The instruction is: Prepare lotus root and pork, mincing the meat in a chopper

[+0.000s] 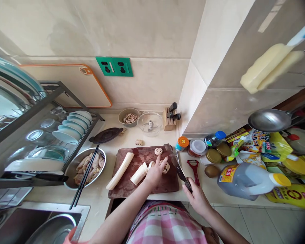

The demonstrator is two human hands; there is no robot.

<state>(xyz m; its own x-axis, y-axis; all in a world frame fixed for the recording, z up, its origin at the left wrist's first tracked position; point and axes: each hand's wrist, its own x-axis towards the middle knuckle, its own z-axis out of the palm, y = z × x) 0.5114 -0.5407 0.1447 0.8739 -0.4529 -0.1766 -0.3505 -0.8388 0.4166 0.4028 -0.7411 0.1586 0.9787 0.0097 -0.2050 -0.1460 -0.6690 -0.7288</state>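
Note:
My right hand [197, 196] grips the black handle of a kitchen knife [179, 169], its dark blade slanting up along the right edge of the reddish-brown cutting board [147, 191]. On the board, my left hand [155, 174] has its fingers bent around lotus root slices [165, 167], partly covering them. Just beyond its fingertips lies a single lotus root slice [158, 151] with its holes showing. To the left are a short peeled lotus root piece [139, 174] and a long peeled lotus root section [120, 170].
A steel bowl of raw chicken pieces [90, 167] with black chopsticks [85, 178] across it stands left, near the sink [83, 220]. A red peeler [194, 169], jars and a large jug [241, 181] crowd the right. Ginger [139, 142] and a knife block [169, 122] lie behind.

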